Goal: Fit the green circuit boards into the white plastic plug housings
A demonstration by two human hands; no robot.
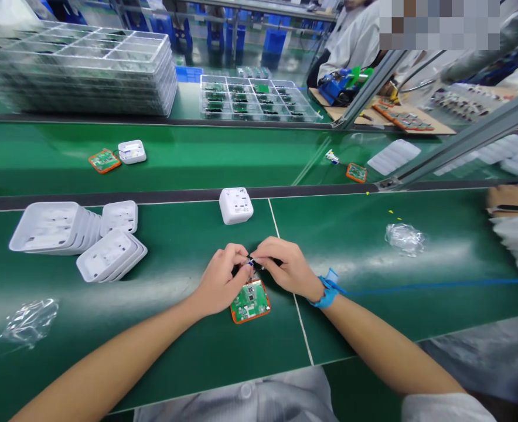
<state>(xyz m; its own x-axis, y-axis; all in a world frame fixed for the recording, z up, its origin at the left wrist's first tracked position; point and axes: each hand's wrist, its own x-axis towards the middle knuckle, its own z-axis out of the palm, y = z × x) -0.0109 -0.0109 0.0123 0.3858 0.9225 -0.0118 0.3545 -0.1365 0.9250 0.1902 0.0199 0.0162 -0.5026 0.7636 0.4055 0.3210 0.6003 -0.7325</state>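
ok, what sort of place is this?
Most likely an electronics assembly line: a green conveyor belt with loose boards on it, stacked white housings, and the left hand and right hand pinching a small part over a circuit board, with a blue wrist strap on.

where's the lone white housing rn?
Head view, centre: the white housing sits on the green table just beyond the left hand and right hand, beside the conveyor edge.

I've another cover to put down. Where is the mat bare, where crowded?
Bare: the mat between the white housing and the crumpled bag, and between the cover stacks and the left hand. Crowded: it and the right hand pinch a small part by the circuit board.
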